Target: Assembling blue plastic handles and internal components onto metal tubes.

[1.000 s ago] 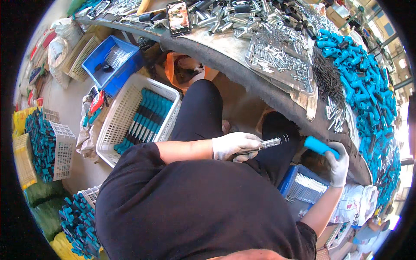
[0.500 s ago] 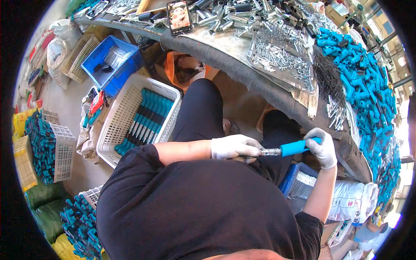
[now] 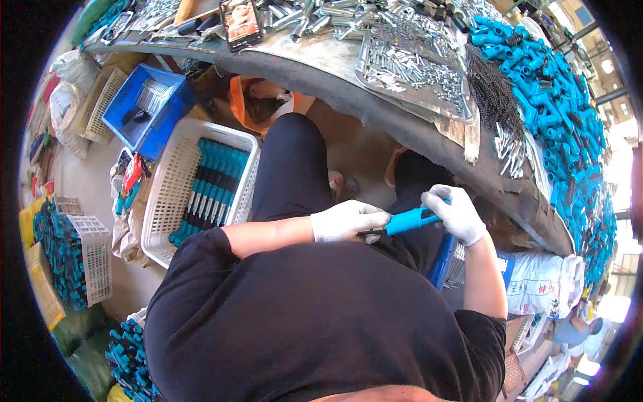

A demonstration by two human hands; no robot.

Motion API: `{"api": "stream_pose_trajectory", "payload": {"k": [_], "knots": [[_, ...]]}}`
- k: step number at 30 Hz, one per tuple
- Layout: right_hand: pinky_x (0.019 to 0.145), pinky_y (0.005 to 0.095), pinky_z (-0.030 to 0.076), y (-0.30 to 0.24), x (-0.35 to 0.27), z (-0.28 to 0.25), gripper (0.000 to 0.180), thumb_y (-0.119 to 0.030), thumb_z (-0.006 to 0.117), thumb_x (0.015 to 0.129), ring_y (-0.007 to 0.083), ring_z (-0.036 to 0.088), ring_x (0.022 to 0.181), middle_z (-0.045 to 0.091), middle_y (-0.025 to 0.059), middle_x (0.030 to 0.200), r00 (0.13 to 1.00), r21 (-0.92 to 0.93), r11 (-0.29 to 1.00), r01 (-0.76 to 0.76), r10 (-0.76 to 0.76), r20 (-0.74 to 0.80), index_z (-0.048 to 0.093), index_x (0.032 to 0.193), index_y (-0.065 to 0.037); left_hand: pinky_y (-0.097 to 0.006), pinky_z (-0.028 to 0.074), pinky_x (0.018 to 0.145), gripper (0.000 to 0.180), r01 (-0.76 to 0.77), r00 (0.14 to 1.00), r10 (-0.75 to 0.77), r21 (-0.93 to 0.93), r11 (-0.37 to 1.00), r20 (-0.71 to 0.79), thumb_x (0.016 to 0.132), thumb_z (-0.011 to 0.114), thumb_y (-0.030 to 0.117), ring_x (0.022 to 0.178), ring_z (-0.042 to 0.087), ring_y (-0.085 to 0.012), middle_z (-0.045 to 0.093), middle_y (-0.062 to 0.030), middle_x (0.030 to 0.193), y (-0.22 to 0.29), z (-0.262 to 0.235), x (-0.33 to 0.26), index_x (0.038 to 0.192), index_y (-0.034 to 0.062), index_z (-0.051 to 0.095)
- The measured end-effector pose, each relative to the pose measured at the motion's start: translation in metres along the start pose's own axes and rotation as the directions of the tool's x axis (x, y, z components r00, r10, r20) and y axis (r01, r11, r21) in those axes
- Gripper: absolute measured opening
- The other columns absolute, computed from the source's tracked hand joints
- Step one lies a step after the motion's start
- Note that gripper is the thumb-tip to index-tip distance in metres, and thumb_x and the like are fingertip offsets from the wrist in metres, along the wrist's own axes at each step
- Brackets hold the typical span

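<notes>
White-gloved left grip [image 3: 351,220] and right grip [image 3: 457,214] clasp a blue, dark-ended tube [image 3: 405,222]; at nine o'clock, a white perforated basket [image 3: 163,194] holds teal-and-black tools [image 3: 224,161].

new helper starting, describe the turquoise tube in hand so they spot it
Find the person's black shirt, then the white-gloved left hand and right hand just beyond it. The turquoise tube lies between them. Only it is held, unlike the turquoise pieces heaped on the bench.
</notes>
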State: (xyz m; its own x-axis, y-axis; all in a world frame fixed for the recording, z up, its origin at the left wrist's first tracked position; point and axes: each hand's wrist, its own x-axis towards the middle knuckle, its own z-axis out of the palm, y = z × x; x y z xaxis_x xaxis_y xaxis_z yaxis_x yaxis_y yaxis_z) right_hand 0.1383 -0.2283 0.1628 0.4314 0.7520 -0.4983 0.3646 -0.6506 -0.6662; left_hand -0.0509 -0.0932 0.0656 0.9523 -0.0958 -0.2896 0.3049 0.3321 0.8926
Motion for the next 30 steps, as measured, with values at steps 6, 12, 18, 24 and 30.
{"api": "stream_pose_trajectory", "payload": {"k": [6,12,18,24,30], "knots": [[0.059,0.0271,0.042,0.016,0.008,0.012,0.031,-0.028,0.061,0.088,0.0098,0.051,0.059,0.055,0.0044,0.063,0.973,-0.051,0.979,0.197,-0.201,-0.112,0.062,0.079,0.001,-0.023,0.033,0.055,0.04,0.031,1.0,-0.031,-0.031,0.999,-0.001,0.096,0.051,0.044,0.061,0.041,-0.0053,0.052,0.0042,0.069,0.0,-0.006,-0.002,0.082,0.0072,0.06],[0.062,0.0283,0.042,0.009,0.015,0.024,0.031,-0.028,0.059,0.09,0.0089,0.048,0.064,0.056,0.0077,0.064,0.982,-0.029,0.986,0.163,-0.165,-0.094,0.061,0.08,0.001,-0.018,0.039,0.052,0.037,0.178,0.975,-0.2,-0.192,0.965,-0.098,0.098,0.044,0.04,0.059,0.049,-0.0039,0.054,0.0017,0.072,0.002,-0.007,0.001,0.084,0.0082,0.057],[0.064,0.0288,0.044,0.005,0.033,0.041,0.031,-0.025,0.051,0.095,0.0118,0.054,0.067,0.057,0.0075,0.069,0.978,-0.05,0.978,0.204,-0.206,-0.035,0.057,0.081,0.002,-0.022,0.031,0.045,0.046,0.17,0.985,-0.169,-0.052,0.984,0.025,0.099,0.036,0.046,0.05,0.042,-0.006,0.055,0.0009,0.069,0.016,-0.016,0.001,0.093,0.0075,0.062],[0.063,0.0304,0.044,0.001,0.047,0.056,0.03,-0.024,0.05,0.096,0.017,0.055,0.065,0.057,0.0111,0.068,0.971,-0.015,0.972,0.235,-0.236,-0.036,0.057,0.081,0.002,-0.019,0.03,0.043,0.042,0.074,0.994,-0.04,-0.352,0.933,0.103,0.097,0.046,0.041,0.049,0.041,-0.0045,0.057,-0.0022,0.081,-0.007,-0.024,0.005,0.12,0.0054,0.049],[0.067,0.0395,0.048,-0.023,0.068,0.043,0.022,-0.024,0.055,0.092,0.0319,0.063,0.073,0.061,0.0166,0.074,0.939,-0.252,0.908,0.333,-0.342,0.009,0.061,0.088,-0.003,-0.02,0.029,0.039,0.043,0.021,0.996,0.021,-0.436,0.9,0.091,0.094,0.052,0.041,0.043,0.039,-0.0041,0.054,-0.0032,0.077,-0.005,-0.041,0.002,0.113,0.0022,0.05]]}}
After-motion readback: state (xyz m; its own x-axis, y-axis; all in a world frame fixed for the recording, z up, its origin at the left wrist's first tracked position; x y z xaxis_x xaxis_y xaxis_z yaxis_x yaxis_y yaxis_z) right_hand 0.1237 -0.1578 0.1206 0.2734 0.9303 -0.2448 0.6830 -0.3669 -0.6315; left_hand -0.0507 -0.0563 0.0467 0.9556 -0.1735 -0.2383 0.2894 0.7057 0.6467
